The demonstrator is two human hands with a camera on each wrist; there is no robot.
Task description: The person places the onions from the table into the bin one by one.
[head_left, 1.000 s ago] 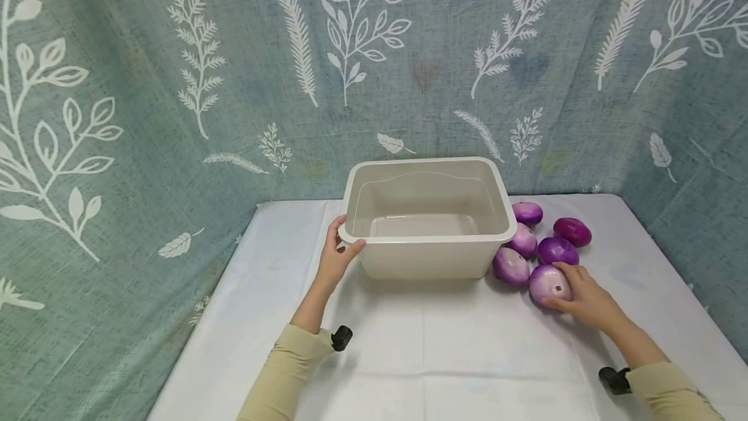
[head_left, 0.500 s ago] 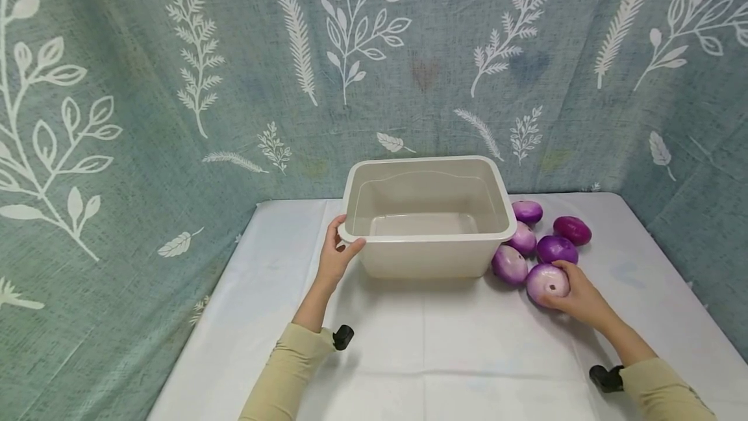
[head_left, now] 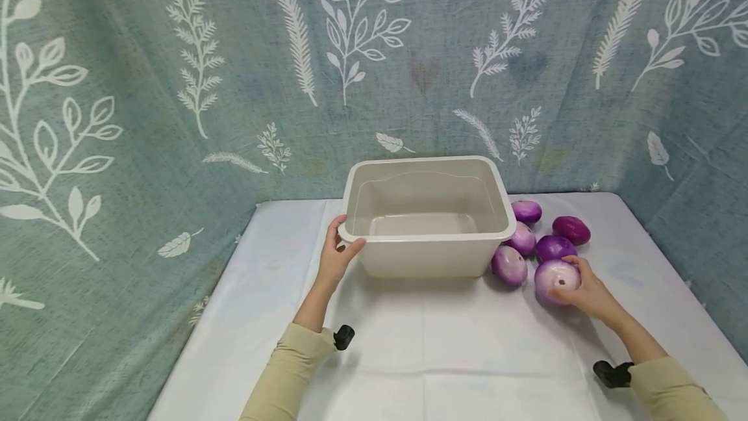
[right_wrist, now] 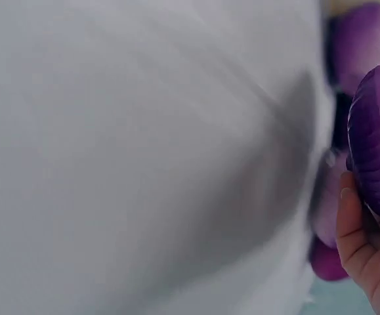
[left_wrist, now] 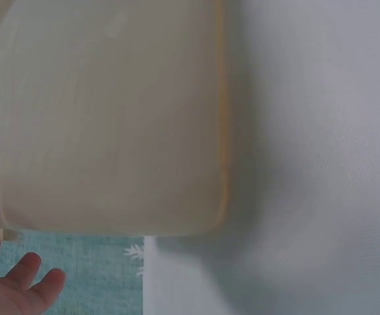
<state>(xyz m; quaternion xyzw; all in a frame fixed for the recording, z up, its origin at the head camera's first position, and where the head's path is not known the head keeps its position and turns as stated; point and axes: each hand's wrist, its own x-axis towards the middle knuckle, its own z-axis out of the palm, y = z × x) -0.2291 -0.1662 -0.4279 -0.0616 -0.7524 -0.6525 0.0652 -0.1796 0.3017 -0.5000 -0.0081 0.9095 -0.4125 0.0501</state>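
A beige plastic storage bin (head_left: 423, 260) stands at the back middle of the table, its inside bare. My left hand (head_left: 335, 260) grips its front left corner, thumb on the front rim and fingers round the left side. In the left wrist view those fingers (left_wrist: 25, 285) curl beneath the bin's edge. To the right of the bin, my right hand (head_left: 593, 294) holds a purple and white onion (head_left: 555, 278) between thumb and fingers. The right wrist view shows that onion close up, in front of the others, with its far part cut off by the frame edge.
Several more onions lie by the bin's right side: a pale one (head_left: 510, 265) in front, a dark purple one (head_left: 556, 249) behind the held one, a magenta one (head_left: 571, 230) farther right. A white cloth (head_left: 421, 343) covers the table; a leaf-patterned curtain (head_left: 421, 115) hangs behind.
The right hand with its onion shifts slightly left, then back right and a little up, opening a gap from the pale onion. The left hand and bin stay put.
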